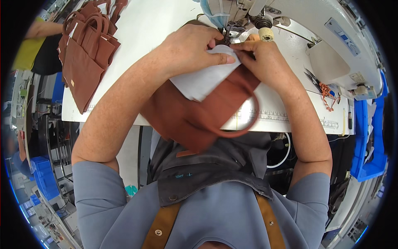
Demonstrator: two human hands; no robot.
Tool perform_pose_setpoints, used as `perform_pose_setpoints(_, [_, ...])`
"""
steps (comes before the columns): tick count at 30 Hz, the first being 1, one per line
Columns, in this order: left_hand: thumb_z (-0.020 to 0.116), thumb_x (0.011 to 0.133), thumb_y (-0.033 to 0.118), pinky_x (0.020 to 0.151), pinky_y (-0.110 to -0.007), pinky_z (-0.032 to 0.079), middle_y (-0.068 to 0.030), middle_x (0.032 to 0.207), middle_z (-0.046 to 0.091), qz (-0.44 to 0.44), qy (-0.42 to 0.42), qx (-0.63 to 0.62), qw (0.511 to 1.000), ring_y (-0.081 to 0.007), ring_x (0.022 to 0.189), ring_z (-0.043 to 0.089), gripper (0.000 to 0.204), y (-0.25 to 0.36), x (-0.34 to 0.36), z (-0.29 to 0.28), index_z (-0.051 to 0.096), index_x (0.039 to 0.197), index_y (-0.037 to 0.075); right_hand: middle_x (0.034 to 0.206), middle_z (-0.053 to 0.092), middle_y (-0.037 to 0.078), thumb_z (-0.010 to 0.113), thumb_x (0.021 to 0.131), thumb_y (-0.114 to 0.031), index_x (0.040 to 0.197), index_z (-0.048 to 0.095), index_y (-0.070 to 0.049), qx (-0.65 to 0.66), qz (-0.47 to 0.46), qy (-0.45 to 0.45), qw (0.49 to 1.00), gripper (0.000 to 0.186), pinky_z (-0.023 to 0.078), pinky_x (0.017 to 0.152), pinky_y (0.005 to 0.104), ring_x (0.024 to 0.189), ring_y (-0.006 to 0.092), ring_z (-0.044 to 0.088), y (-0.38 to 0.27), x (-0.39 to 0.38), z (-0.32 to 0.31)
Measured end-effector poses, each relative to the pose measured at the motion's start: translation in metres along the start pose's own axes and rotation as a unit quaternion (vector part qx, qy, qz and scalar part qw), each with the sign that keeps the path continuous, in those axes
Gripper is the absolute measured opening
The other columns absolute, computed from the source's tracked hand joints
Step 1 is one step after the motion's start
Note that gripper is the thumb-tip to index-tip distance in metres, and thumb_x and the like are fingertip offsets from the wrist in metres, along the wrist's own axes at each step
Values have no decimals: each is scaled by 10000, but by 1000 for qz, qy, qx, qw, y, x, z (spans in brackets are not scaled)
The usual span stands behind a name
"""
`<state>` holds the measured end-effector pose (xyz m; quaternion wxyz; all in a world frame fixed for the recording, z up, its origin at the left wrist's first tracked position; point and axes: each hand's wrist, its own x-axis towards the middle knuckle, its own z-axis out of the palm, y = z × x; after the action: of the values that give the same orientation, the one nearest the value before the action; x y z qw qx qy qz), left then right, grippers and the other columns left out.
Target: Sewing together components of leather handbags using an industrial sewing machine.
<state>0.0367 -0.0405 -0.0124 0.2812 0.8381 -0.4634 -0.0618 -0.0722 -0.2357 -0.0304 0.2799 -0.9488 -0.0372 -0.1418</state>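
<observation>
A reddish-brown handbag [182,108] with a looped handle hangs partly over the front edge of the sewing table. A white piece [199,79], cloth or paper, lies against it just below the needle. My left hand [186,47] grips the bag's upper edge left of the presser foot [226,35], its thumb reaching across the white piece. From the other side, my right hand [263,58] pinches the bag's edge close to the foot, fingers closed. The bag's edge under the sewing machine [336,37] is mostly hidden by my fingers.
More brown bags [85,62] are piled at the table's left. Scissors [313,79] with orange-wrapped handles lie on the right, and a ruler strip [273,117] runs along the front edge. A blue bin [365,159] hangs at the right. Another person's arm [45,29] shows far left.
</observation>
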Motion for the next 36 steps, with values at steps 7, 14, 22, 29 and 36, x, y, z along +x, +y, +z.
perform_pose_setpoints(7, [785,824,300,1127,-495,261,-104,1289,625,15,-10,103,995,-314,1314,500,397,-8,-2,3,701,1179,142,964,723,211,753,857,-210,1155,729,2,76,-1,-75,994,367,565,822,394,881,333,720,-19,-11,1])
perform_pose_setpoints(14, [730,843,233,1063,-432,390,-104,1234,679,139,84,76,984,-274,1204,601,334,-10,-31,32,706,1125,55,1080,665,95,776,830,-416,1086,765,-51,-133,-185,37,973,446,536,877,404,1040,280,629,6,-11,2])
perform_pose_setpoints(22, [684,860,204,1069,-413,398,-86,1312,650,135,84,103,982,-267,1227,589,348,-8,-31,28,684,1164,36,1077,625,113,770,842,-353,1168,732,-55,-146,-185,21,972,444,509,838,415,985,308,620,6,-11,1])
perform_pose_setpoints(29, [668,820,173,1068,-406,402,-78,1304,655,149,83,88,981,-253,1240,592,347,-20,-20,27,683,1144,49,1056,616,123,754,855,-396,1173,726,-40,-174,-164,24,971,478,510,803,415,957,310,621,7,-8,3])
perform_pose_setpoints(36, [649,790,147,1113,-454,325,-50,1246,686,145,82,175,970,-230,1222,607,356,-20,-10,19,697,1140,99,1013,601,127,747,867,-422,1189,714,-34,-177,-160,41,970,505,510,768,423,918,313,622,9,-6,6])
